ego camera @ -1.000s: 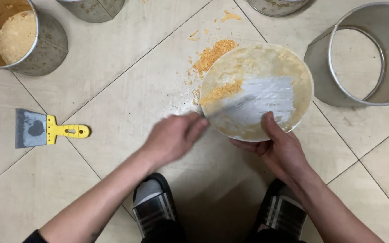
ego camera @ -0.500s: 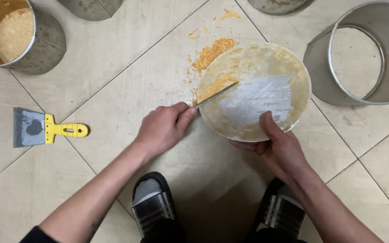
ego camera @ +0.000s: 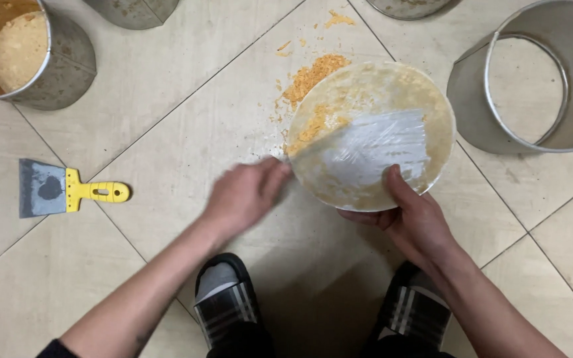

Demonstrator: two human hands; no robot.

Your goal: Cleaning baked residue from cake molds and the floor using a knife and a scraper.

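Right hand (ego camera: 414, 222) grips the near rim of a round disc (ego camera: 373, 132), thumb pressed on top and fingers curled underneath, holding it tilted just above the floor. Left hand (ego camera: 243, 195) is closed around some thin tool at the disc's left edge, but it's motion-blurred so can't tell what it is. The disc is wrapped in crinkly clear film, smeared tan, with orange crumbly paste stuck on its left part.

Floor (ego camera: 167, 119) is big glossy beige tiles laid diagonally with dark grout. At the right sits a wide open metal ring (ego camera: 532, 93), thin-walled and dull grey. Top left is a metal tin (ego camera: 41, 59) with pale grainy filling. A loose orange crumb pile (ego camera: 313, 74) lies just beyond the disc. Well off to the left, a flat steel scraper (ego camera: 67, 190) with a yellow plastic handle.
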